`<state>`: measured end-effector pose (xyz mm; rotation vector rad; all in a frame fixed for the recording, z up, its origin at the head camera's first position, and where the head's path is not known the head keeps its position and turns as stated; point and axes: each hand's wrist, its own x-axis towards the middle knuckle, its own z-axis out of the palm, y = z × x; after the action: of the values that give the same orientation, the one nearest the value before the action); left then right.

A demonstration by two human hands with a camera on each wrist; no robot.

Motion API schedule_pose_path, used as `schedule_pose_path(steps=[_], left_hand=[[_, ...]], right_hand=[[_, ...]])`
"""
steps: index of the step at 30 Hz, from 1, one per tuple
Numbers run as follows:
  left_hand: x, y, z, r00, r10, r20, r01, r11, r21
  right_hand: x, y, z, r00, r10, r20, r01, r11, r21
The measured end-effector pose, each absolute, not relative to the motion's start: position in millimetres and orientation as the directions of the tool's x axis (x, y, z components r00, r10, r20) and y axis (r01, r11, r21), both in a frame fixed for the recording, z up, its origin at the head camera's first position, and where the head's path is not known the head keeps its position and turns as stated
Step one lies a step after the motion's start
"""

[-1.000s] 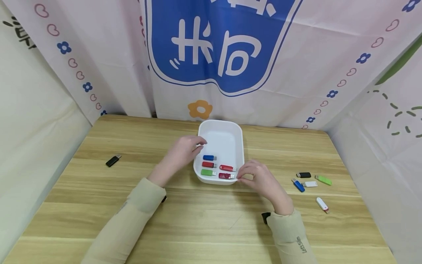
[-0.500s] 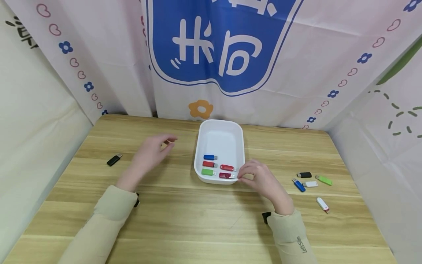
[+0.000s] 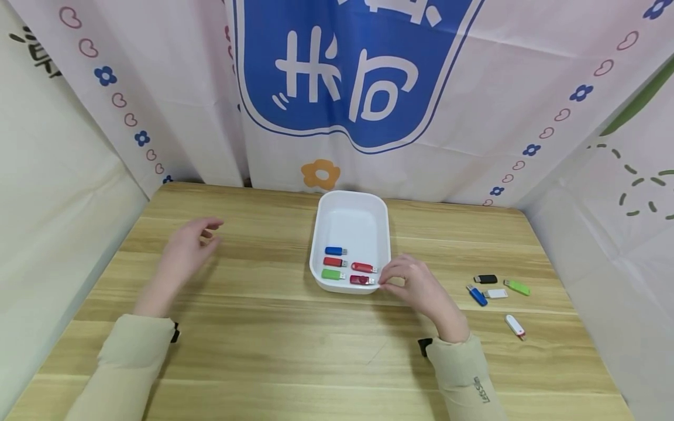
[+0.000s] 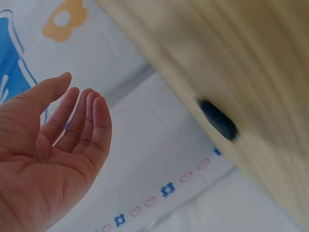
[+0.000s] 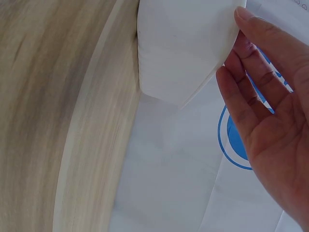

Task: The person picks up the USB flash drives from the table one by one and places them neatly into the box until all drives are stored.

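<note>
A printed curtain (image 3: 358, 73) hangs behind a wooden counter (image 3: 295, 351). Left hand (image 3: 184, 250): grip wide, fingers loosely bent, near a black USB stick (image 4: 218, 120). Centre: a white tray (image 3: 354, 204) holding five coloured sticks (image 3: 362, 267). Right hand (image 3: 413, 286): grip narrow, pinching the tray's near right rim. Far right: five loose sticks (image 3: 495, 293).

The tray (image 3: 354, 222) stands on the table (image 3: 326, 356) before the curtain (image 3: 274, 164). Five USB sticks (image 3: 334, 262) lie in its near half; well right of it, five other sticks (image 3: 495, 293). Left of it is the left hand (image 3: 188, 245), apparently above another stick (image 4: 218, 120); the right hand (image 3: 416, 285) touches its near right corner.
</note>
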<state>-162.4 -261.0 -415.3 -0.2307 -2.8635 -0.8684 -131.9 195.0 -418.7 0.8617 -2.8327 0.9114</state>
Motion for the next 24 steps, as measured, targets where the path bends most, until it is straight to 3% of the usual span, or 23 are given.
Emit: schedule_pose_path(steps=[8,24], left_hand=[[-152.9,-291.4,-426.5,-0.985,0.037,0.166,0.110,0.882,0.458],[-154.9,-317.9,-436.4,-0.991,-0.019,-0.133,-0.062,0.941,0.334]], right_hand=[[-132.6,195.2,-420.0,-0.840,-0.500,0.212,-0.529,0.667,-0.524],[-132.4,196.4,-419.9,-0.843,-0.498,0.201,-0.522,0.670,-0.528]])
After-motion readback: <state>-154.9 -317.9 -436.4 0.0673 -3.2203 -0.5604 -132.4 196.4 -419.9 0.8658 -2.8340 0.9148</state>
